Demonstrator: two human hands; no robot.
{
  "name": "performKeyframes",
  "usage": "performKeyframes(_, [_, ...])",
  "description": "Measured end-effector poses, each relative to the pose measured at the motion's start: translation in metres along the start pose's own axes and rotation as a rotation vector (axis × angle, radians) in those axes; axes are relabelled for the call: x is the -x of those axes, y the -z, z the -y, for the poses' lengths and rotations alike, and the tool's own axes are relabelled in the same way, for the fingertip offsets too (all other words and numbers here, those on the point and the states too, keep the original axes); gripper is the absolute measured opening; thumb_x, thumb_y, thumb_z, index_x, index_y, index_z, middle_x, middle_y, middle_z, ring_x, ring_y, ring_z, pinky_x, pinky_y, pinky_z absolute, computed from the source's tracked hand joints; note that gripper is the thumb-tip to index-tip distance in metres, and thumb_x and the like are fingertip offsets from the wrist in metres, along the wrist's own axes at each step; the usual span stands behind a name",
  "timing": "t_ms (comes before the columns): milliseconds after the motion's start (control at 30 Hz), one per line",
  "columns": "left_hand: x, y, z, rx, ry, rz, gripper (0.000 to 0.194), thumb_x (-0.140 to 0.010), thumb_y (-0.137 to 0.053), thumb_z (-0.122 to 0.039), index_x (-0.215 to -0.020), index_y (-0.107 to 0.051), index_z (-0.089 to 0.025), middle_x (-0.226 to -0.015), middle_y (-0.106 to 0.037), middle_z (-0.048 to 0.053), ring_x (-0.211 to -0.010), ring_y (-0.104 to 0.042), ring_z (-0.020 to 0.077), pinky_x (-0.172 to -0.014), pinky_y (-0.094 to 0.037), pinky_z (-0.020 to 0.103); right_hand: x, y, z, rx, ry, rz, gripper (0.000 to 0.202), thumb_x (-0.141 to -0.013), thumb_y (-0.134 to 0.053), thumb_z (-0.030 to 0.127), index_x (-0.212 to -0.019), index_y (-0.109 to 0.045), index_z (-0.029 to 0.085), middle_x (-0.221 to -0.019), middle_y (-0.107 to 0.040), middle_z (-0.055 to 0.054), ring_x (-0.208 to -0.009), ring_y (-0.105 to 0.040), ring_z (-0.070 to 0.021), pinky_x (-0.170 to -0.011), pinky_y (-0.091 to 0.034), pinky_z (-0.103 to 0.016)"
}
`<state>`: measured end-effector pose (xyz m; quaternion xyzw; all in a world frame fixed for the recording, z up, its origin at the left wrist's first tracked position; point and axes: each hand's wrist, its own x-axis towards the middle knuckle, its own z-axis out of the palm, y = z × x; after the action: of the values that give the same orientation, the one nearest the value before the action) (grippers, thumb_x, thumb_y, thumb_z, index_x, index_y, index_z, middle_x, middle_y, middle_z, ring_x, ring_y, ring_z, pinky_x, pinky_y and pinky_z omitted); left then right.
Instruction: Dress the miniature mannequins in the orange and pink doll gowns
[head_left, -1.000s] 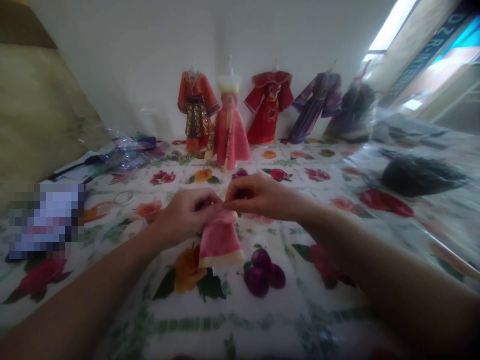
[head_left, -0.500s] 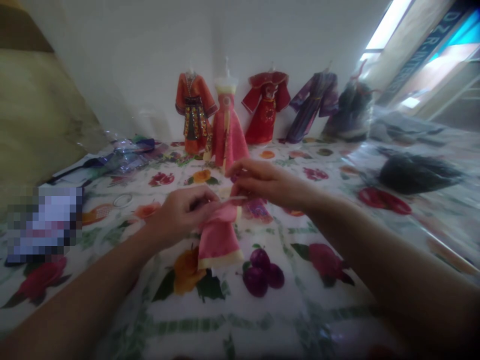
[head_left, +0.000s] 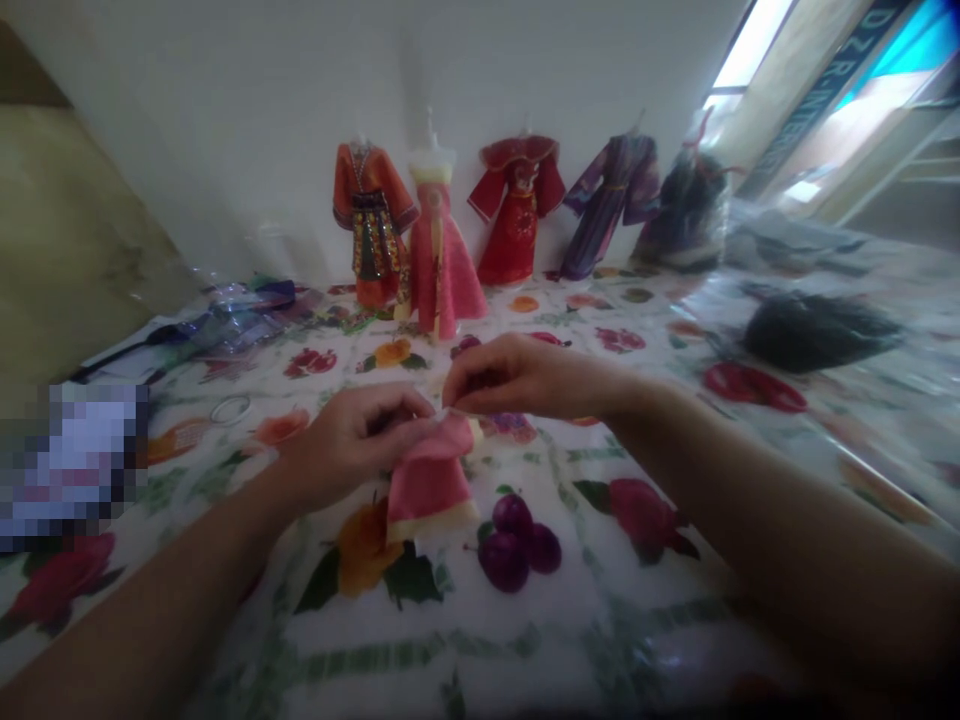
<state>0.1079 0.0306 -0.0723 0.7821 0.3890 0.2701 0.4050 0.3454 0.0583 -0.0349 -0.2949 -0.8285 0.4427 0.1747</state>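
Note:
A small pink doll garment [head_left: 431, 490] with cream trim hangs down from my fingers over the flowered tablecloth [head_left: 600, 640]. My left hand [head_left: 360, 445] pinches its upper left part between thumb and fingers. From the other side, my right hand [head_left: 517, 375] is closed, its fingertips pinched together at the garment's top edge; they hide the exact spot of the grip. Just behind, partly covered, lies a purple and red patterned piece [head_left: 514, 428]. Straight ahead stands a pink strapless doll dress [head_left: 457, 280] on a white form.
Along the wall stand an orange doll robe [head_left: 375, 200], a red doll robe [head_left: 523, 210] and a purple doll robe [head_left: 613, 205]. At left lie clear plastic packets [head_left: 240, 310] and a ring [head_left: 229, 409]. A dark bagged bundle [head_left: 821, 330] and a red loop [head_left: 754, 388] lie at right.
My right hand's fingers have lowered and drawn together at the garment's top edge. My left hand keeps its pinch. The whole view has shifted slightly.

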Motion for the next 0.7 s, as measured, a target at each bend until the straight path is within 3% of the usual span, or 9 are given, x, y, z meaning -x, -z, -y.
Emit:
performKeyframes(267, [-0.0007, 0.0018, -0.0052, 0.017, 0.034, -0.024, 0.02, -0.092, -0.06, -0.038, -0.087, -0.066, -0.019, -0.073, -0.06, -0.002, -0.062, -0.052, 0.0095, -0.056, -0.04, 0.021, -0.0004, -0.0032, 0.0011, -0.257, -0.04, -0.002, 0.011, -0.088, -0.062, 0.021, -0.097, -0.057, 0.018, -0.08, -0.06, 0.002, -0.068, -0.056, -0.0089, -0.06, -0.045, -0.022])
performKeyframes(500, [-0.0027, 0.0024, 0.0018, -0.001, -0.003, -0.079, 0.023, -0.089, -0.063, -0.042, -0.086, -0.066, -0.019, -0.073, -0.062, -0.001, -0.064, -0.054, 0.0114, -0.058, -0.042, 0.022, 0.0001, -0.0016, 0.0, -0.195, 0.036, -0.044, 0.021, -0.086, -0.069, 0.03, -0.09, -0.053, 0.018, -0.075, -0.055, 0.004, -0.062, -0.047, -0.0078, -0.053, -0.036, -0.022])
performKeyframes(700, [-0.0028, 0.0016, 0.0026, 0.037, -0.008, -0.11, 0.024, -0.089, -0.063, -0.042, -0.084, -0.066, -0.019, -0.07, -0.06, -0.002, -0.06, -0.053, 0.0103, -0.054, -0.041, 0.021, 0.0029, 0.0028, 0.0032, -0.119, 0.057, 0.02, 0.016, -0.089, -0.065, 0.029, -0.091, -0.057, 0.015, -0.076, -0.055, 0.002, -0.062, -0.045, -0.0076, -0.054, -0.035, -0.022])
